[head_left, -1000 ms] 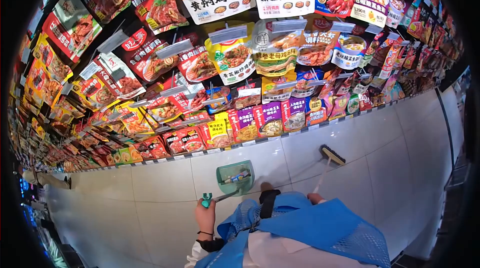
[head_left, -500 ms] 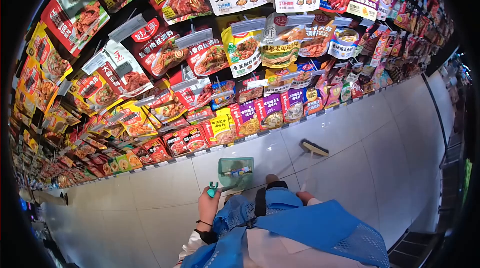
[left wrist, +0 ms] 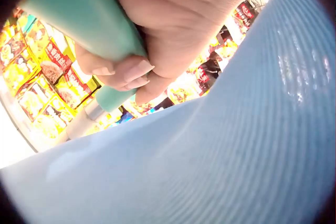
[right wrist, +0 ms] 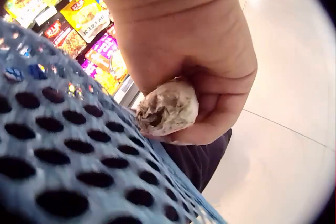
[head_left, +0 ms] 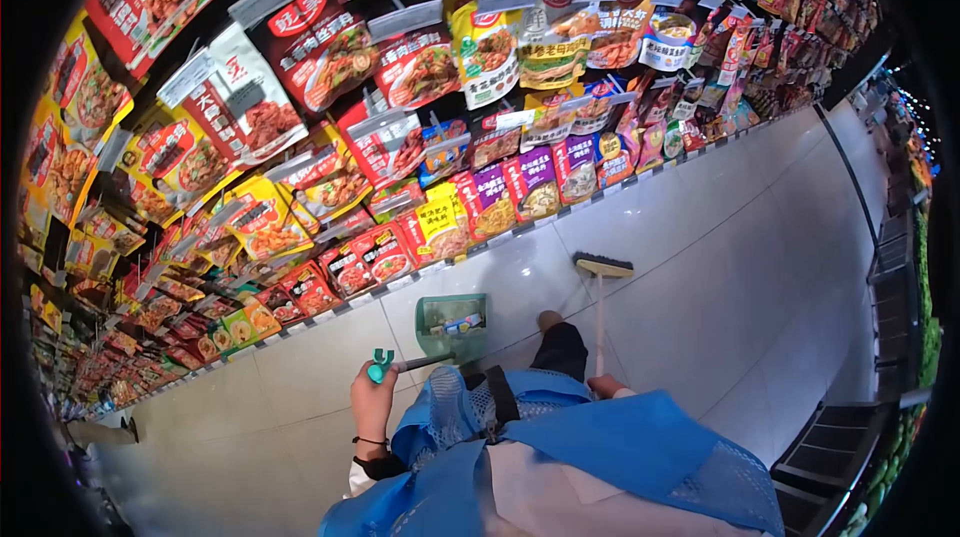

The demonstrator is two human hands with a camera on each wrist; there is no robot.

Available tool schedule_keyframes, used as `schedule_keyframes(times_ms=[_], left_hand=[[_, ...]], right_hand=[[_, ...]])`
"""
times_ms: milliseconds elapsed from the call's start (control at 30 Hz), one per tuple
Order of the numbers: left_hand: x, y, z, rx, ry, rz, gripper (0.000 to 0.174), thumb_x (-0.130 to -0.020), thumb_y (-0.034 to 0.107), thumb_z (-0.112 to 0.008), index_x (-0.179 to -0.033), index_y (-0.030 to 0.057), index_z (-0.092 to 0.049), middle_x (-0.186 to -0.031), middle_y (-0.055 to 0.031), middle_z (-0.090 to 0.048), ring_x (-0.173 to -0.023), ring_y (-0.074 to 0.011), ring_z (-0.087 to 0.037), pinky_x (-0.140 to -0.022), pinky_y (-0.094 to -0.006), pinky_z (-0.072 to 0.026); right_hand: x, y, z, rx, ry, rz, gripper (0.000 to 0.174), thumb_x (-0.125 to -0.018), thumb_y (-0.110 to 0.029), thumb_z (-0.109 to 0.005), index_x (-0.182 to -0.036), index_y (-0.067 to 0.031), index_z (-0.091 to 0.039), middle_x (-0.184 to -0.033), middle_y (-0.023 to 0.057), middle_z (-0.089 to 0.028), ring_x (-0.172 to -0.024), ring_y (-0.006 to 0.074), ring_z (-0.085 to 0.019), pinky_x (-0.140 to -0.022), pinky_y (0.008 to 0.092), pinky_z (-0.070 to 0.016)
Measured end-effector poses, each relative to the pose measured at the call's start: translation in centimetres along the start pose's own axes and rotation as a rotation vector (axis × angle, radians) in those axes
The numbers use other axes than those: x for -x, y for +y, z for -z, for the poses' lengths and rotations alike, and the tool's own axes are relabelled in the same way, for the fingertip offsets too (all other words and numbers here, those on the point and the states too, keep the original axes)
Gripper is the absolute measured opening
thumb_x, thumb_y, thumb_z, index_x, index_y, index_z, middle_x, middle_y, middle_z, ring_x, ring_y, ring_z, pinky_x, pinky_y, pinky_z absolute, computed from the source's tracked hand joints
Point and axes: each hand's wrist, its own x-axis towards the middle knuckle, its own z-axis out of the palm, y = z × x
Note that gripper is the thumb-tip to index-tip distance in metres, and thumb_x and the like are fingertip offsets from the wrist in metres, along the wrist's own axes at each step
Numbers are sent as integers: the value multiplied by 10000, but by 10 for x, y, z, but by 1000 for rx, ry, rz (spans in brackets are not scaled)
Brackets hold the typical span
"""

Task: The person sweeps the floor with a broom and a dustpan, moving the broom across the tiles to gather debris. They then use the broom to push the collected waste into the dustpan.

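Observation:
My left hand grips the green handle of a long-handled dustpan, fingers wrapped round it in the left wrist view. The green dustpan rests on the floor in front of me, with some small litter inside. At my right side, my right hand holds the pale stick of a broom. Its worn, dirty end pokes out of the curled fingers in the right wrist view. The broom head, with dark bristles, lies on the floor right of the dustpan, apart from it.
A long shelf wall of hanging seasoning packets runs along the front, its lowest row close to the floor. Pale tiles cover the aisle. Dark crates stand at the right. Another person's leg shows far left.
The broom head has moved left, closer to the dustpan, and its stick now stands straighter. My view has turned and shifted. A dark trouser leg and shoe show more beside the dustpan.

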Motion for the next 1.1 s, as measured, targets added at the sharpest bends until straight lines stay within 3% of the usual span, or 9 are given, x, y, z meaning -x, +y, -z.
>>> schedule_keyframes(times_ms=[200, 233, 333, 500, 633, 767, 867, 967, 1100], left_hand=[[18, -31, 39, 11, 18, -101, 281, -770, 233, -662, -936, 9, -625, -758, -180, -635, -708, -320, -628, -638, -355, -473], [22, -33, 44, 21, 25, -130, 280, -768, 229, -664, -939, 10, -625, -759, -180, -636, -707, -316, -629, -637, -352, -473], [28, -45, 52, -30, 60, -147, 279, -764, 218, -667, -945, 10, -628, -756, -183, -635, -699, -296, -633, -635, -343, -473], [33, -75, 67, -10, 82, -116, 270, -756, 202, -669, -936, 5, -627, -725, -179, -623, -658, -280, -617, -629, -334, -469], [46, -101, 94, -38, 136, -68, 272, -744, 190, -669, -913, -18, -622, -703, -159, -621, -615, -240, -582, -613, -329, -458], [64, -143, 135, 2, 235, 27, 254, -731, 170, -672, -882, -28, -622, -674, -96, -611, -572, -166, -541, -563, -308, -439], [82, -164, 172, 86, 233, 194, 221, -733, 136, -662, -885, -21, -626, -633, -30, -566, -541, -96, -490, -508, -260, -396], [104, -181, 197, 173, 284, 106, 144, -777, 138, -650, -862, 37, -593, -473, 53, -395, -337, -39, -348, -307, -215, -245], [139, -177, 225, 194, 292, 257, 137, -773, 133, -654, -844, 38, -585, -467, 57, -382, -335, -37, -337, -307, -218, -247]], right_hand=[[-23, 19, -57, 82, 42, 113, 436, -804, -309, -579, -1006, 76, -608, -1022, 231, -621, -976, 327, -603, -800, 406, -464], [3, -3, -54, -42, 82, -60, 365, -835, -277, -540, -1031, 20, -619, -1058, 223, -613, -970, 346, -603, -818, 403, -468], [45, -27, -49, -117, 31, -103, 353, -829, -256, -536, -1029, 23, -618, -1038, 227, -619, -954, 341, -611, -823, 392, -470], [83, -37, -41, -440, 83, -133, 233, -732, -118, -557, -851, 78, -604, -646, 143, -619, -595, 267, -637, -508, 373, -484], [168, -57, -16, -26, 88, -86, 207, -748, -136, -567, -842, 42, -614, -679, 157, -623, -607, 269, -629, -541, 396, -500], [214, -60, -14, 696, 257, 164, 184, -756, -189, -582, -881, -66, -638, -827, 148, -646, -773, 299, -626, -717, 413, -488], [222, -86, -9, 875, 267, 377, 146, -755, -168, -559, -846, -69, -615, -746, 120, -632, -706, 316, -614, -639, 436, -469], [212, -136, -16, 1016, 261, 678, 121, -743, -168, -569, -828, -97, -618, -720, 103, -628, -685, 308, -619, -598, 442, -463], [165, -215, -60, 1183, 295, 1009, 95, -719, -147, -584, -793, -125, -639, -703, 78, -635, -648, 266, -632, -550, 412, -462]])
